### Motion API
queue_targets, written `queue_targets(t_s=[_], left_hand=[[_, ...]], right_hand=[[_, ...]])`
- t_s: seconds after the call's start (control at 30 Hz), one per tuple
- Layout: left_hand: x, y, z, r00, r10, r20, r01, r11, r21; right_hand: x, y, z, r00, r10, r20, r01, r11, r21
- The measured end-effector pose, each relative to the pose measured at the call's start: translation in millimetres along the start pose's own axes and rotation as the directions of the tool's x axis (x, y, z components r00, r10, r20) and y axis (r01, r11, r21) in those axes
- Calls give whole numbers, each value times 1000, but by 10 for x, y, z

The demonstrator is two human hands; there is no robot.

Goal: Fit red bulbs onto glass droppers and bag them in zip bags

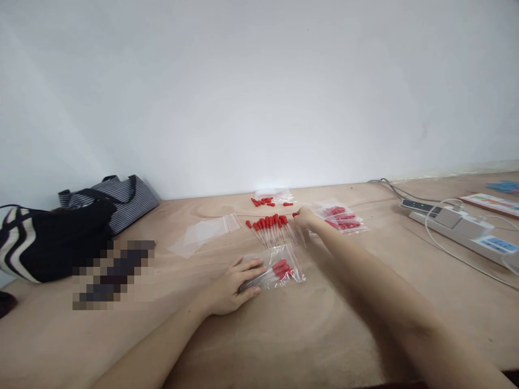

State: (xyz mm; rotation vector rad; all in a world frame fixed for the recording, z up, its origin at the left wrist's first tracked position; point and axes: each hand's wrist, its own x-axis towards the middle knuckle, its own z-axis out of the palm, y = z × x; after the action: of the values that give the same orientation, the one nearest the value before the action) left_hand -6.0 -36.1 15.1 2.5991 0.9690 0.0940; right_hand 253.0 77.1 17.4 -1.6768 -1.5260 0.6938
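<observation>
My left hand (235, 283) lies with its fingers apart on a clear zip bag (298, 265) that holds several red-topped droppers (283, 268). Beyond the bag, a row of clear droppers with red bulbs (267, 222) is spread out on the table. At the right end of that row, my right hand (305, 217) has its fingers closed round a dropper by its red bulb (295, 214). Filled bags of red-topped pieces (344, 219) lie to the right of this hand, partly behind the wrist. Loose red bulbs (263, 201) sit farther back.
Flat clear bags (206, 232) lie left of the droppers. A striped bag (133, 202) and a black cloth item (60, 243) are at the left. On the right are a power strip (466, 232) with cables and a colourful card (494, 204). The wall (259, 97) bounds the wooden table (324, 335).
</observation>
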Motion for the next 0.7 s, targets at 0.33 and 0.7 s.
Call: queue_targets(t_s=[0.33,0.7], left_hand=[[47,75,35,999,27,-24,-28,999,-17],[49,62,49,999,41,-31,-42,999,-34]], right_hand=[[-808,361,-374,993,-50,-105,103,791,603],[-958,480,-242,985,-58,-160,145,784,604]])
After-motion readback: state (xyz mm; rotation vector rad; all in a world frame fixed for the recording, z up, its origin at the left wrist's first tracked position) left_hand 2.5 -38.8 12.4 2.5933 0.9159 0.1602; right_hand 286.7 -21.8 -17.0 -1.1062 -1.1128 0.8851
